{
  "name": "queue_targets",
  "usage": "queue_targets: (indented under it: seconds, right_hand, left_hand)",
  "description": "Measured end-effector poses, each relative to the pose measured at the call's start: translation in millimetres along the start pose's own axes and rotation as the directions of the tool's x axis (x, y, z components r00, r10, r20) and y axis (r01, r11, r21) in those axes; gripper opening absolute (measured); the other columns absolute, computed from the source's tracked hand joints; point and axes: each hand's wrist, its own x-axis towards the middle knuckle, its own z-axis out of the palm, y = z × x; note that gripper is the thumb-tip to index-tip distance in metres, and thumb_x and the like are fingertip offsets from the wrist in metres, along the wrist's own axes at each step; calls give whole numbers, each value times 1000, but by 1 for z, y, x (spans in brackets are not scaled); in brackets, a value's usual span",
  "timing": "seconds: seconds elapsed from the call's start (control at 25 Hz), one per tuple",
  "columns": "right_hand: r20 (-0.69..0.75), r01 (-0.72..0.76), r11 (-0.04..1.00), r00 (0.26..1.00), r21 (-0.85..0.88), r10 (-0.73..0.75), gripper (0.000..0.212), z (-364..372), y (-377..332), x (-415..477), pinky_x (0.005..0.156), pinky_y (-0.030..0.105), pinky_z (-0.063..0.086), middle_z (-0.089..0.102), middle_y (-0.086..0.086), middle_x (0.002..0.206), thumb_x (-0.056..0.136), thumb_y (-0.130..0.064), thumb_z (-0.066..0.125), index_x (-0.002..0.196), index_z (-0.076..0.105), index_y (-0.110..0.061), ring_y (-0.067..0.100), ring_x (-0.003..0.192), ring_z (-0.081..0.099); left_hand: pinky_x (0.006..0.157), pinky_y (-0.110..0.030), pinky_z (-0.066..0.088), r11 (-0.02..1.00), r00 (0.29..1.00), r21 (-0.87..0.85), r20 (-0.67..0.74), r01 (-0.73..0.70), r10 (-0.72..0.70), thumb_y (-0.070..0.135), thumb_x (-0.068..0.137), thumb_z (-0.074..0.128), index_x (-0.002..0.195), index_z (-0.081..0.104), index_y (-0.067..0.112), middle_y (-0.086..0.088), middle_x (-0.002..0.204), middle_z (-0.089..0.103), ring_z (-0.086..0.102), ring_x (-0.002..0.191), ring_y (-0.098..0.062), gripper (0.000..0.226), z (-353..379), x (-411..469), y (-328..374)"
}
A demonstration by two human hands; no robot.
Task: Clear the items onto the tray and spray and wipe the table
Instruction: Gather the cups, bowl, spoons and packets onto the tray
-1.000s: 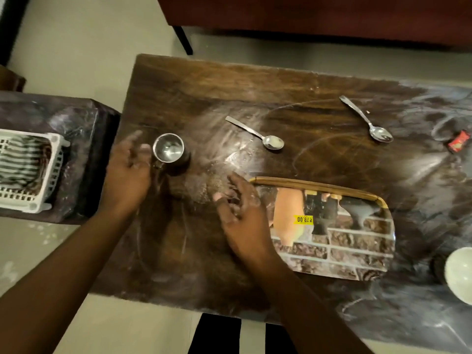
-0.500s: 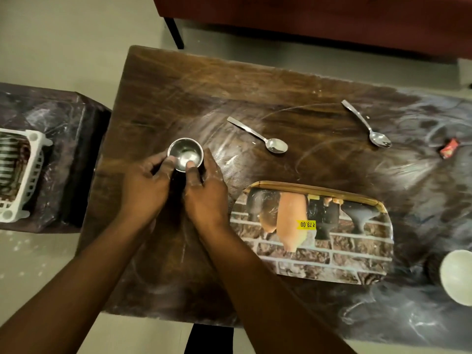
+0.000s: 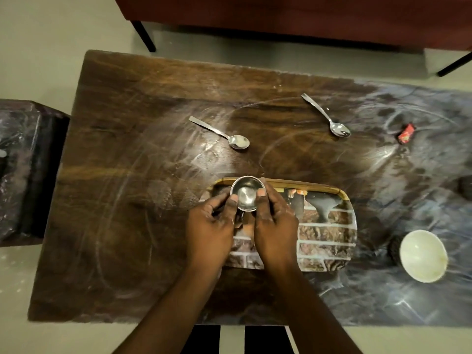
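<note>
Steel cup [image 3: 247, 194], shiny and small, upright with mouth facing up, is over the tray's [image 3: 329, 231] left end on the desk [image 3: 127, 200], gripped at its rim by left hand [image 3: 209, 226] and right hand [image 3: 275, 223].

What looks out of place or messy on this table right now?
The table top is smeared with whitish streaks and rings, and a crumpled red wrapper lies near its right end. Nothing looks spilled or broken.

We've got bare forearms [image 3: 166, 315] running to the left hand [image 3: 209, 226] and right hand [image 3: 277, 226]; black-and-white striped cloth [image 3: 207, 339] shows below the table [image 3: 122, 251] edge.
</note>
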Motion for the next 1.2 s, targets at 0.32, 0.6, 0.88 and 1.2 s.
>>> queue_targets:
  seconds: [0.32,0.6,0.88,1.2]
  right_hand:
    - [75,-22,1000,997,0,22,40,6,16,12,85,-7,39,65,-36,118,111,-35,54,148,63,-24,-38,97,51]
    - [97,-7,1000,995,-26,10,37,8,24,17,95,-3,39,68,-14,142,110,-34,56,145,66,-25,-34,107,52]
    - [48,-40,994,998,106,35,40,5,17,13,73,-4,45,65,-51,93,105,-35,65,143,66,-22,-33,87,58]
    - [-138,10,977,990,212,19,25,-123,28,47,96,15,53,72,-28,118,104,-40,66,126,75,-32,-8,115,66]
  left_hand:
    - [96,-40,65,998,992,36,-115,57,-53,27,99,77,119,83,13,2,108,86,80,105,-12,25,5,3,-10]
    - [82,-32,65,993,987,99,-157,56,-40,31,98,78,115,85,14,13,94,85,81,88,-3,26,2,6,-17]
    - [78,-18,60,969,972,245,-218,-32,88,22,92,83,114,80,24,8,104,79,73,83,7,23,0,0,9]
    - [76,1,47,839,905,340,127,-425,407,8,95,77,125,71,23,-3,131,61,66,108,-7,34,111,-16,62]
